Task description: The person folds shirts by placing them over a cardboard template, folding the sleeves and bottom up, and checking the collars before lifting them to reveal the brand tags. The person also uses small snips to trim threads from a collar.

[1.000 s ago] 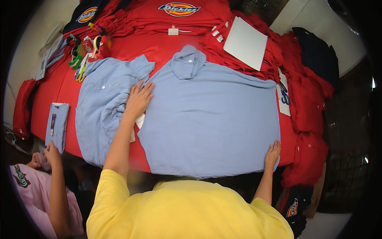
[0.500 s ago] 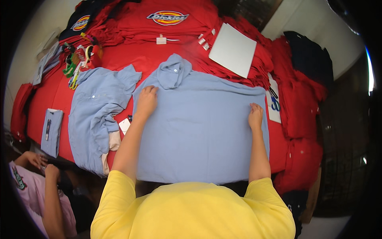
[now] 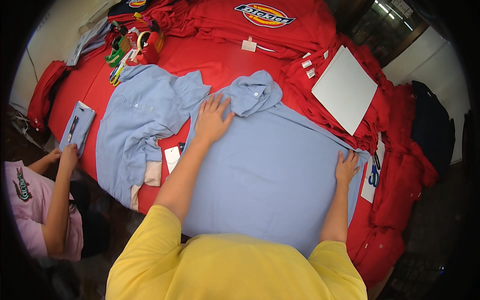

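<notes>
from where i stand, the person in the yellow top (image 3: 235, 270) has a light blue shirt (image 3: 265, 175) spread over the red table (image 3: 220, 65), right in front of them, its lower end partly hidden by their own body. the collar (image 3: 254, 96) sits at the far side, bunched up a little, with one pale button showing.

the left grip (image 3: 212, 121) is a bare hand laid open, fingers fanned over the cloth just below the collar. the right grip (image 3: 346, 168) rests near the right edge, its fingers apart and nothing pinched that i can see. just beyond it, blue-handled scissors (image 3: 374, 177) lie on a pale sheet.

to the left there's a rumpled blue shirt (image 3: 132, 130), and between the two, a white tag (image 3: 171, 157). farther left, a co-worker's hand (image 3: 69, 154) is at a neatly folded blue shirt (image 3: 82, 125).

i'd call the step in hand smoothing and squaring the cloth, since both palms seem to press rather than lift. to my mind, the next move calls for matching the two side edges and easing out the creases by the collar before any fold, with care not to drag the tag along.
</notes>
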The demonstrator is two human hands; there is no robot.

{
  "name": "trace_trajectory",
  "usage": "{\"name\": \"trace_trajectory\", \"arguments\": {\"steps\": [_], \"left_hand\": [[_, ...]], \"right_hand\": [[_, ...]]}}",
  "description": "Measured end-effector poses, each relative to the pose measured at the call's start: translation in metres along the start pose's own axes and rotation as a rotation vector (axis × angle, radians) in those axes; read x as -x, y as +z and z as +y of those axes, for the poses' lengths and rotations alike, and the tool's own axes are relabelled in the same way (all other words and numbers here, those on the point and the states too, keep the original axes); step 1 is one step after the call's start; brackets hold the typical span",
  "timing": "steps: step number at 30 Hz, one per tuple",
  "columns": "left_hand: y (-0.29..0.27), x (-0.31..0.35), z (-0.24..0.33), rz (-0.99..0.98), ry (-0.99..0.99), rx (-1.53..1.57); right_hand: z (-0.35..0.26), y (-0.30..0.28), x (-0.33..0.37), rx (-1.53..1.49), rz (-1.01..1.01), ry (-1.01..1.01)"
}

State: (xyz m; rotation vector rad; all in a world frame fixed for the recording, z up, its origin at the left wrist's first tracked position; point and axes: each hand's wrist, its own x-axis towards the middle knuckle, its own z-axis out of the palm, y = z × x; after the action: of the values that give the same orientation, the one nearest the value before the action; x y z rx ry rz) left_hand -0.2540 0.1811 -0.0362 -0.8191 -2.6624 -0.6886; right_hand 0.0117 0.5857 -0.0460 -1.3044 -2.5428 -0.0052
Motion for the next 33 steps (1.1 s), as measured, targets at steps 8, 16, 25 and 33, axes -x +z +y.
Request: {"name": "trace_trajectory", "arguments": {"steps": [8,16,25,33], "left_hand": [[-0.036,0.044,-0.029,0.136,0.145,0.014],[-0.150,0.165,-0.016,0.243,-0.115,0.076],[-0.156,0.293,0.012,-0.166,-0.509,0.139],[-0.146,0.293,0.003,0.067,-0.816,1.029]], "right_hand": [[0.035,-0.036,0.065,-0.088,0.016,-0.114],[0.139,-0.107,0.197,0.016,-0.035,0.279],[0.241,-0.110,0.278,-0.274,-0.486,0.335],[0.225,-0.122,0.294,-0.947,-0.518,0.537]]}}
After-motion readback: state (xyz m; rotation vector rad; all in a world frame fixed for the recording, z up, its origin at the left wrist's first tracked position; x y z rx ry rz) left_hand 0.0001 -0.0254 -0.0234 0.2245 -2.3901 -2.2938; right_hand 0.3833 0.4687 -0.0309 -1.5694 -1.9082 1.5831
